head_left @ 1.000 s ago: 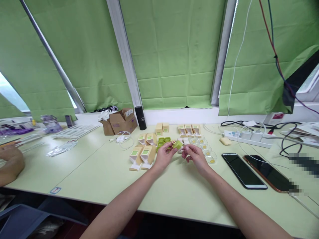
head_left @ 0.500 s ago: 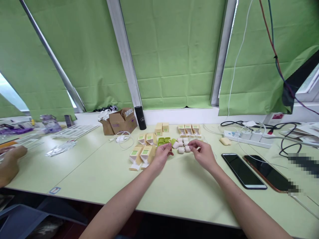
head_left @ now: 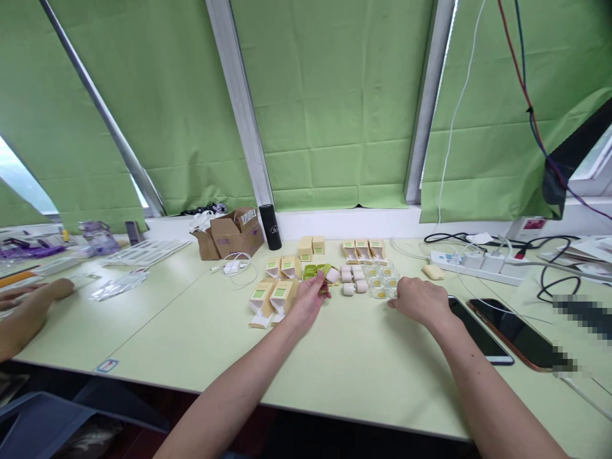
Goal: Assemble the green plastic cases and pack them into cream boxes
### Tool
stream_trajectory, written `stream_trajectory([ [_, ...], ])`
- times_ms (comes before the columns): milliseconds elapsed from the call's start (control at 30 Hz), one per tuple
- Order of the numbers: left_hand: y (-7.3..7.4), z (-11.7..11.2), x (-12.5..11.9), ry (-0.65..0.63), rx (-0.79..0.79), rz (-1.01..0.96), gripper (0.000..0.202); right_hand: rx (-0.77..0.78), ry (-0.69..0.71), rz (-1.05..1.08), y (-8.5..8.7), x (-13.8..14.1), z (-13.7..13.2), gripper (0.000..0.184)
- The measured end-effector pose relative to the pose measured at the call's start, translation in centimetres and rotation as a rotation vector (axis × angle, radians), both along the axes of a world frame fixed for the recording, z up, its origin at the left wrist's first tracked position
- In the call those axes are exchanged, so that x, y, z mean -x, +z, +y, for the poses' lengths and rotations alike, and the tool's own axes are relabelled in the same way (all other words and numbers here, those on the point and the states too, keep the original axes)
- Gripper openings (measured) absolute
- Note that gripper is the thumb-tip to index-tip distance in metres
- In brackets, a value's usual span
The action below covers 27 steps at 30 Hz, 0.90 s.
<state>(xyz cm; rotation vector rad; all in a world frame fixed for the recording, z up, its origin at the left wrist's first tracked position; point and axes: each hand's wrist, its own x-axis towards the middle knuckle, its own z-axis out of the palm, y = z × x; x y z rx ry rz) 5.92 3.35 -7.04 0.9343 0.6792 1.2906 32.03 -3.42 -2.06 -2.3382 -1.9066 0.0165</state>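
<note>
Green blinds [head_left: 335, 108] are backing our table [head_left: 344, 363]; our left hand [head_left: 310, 298] is pinching a pale-topped green case [head_left: 329, 273], likely light, rigid, best held by its sides; our right hand [head_left: 421, 299] is adjoining clear cups [head_left: 380, 284], grip hidden.

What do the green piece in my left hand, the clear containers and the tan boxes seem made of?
Green piece: perhaps plastic or silicone, smooth, evenly coloured. Clear containers: likely glossy plastic, being see-through, though glass is possible. Tan boxes: probably matte card, given the folded flaps.
</note>
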Motion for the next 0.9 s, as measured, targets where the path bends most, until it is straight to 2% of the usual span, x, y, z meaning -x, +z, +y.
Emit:
stream_trajectory([
  [167, 0.1, -0.1, -0.1, -0.005, 0.003, 0.004, 0.051, 0.051, 0.06, -0.016, -0.1, 0.9, 0.0, 0.021],
  [333, 0.2, -0.1, -0.1, 0.012, 0.002, 0.008, 0.052, 0.01, 0.245, 0.021, -0.5, 4.3, -0.7, 0.011],
  [467, 0.3, -0.2, -0.1, 0.007, -0.006, 0.009, 0.053, -0.074, 0.379, 0.133, -1.0, 6.8, -1.3, 0.024],
  [533, 0.2, -0.1, -0.1, 0.002, -0.015, 0.003, 0.053, -0.103, 0.418, 0.224, -0.9, 7.2, -1.3, 0.027],
  [667, 0.0, 0.2, -0.1, 0.007, -0.016, -0.003, 0.054, -0.216, 0.366, 0.368, -0.5, 5.6, -0.9, 0.011],
  [733, -0.1, 0.3, -0.2, 0.023, -0.009, -0.003, 0.055, -0.223, 0.365, 0.423, -0.7, 4.4, -0.6, 0.019],
  [900, 0.0, 0.3, -0.1, 0.029, -0.012, -0.027, 0.052, 0.03, 0.49, 0.587, -2.6, 3.2, -0.1, 0.066],
])
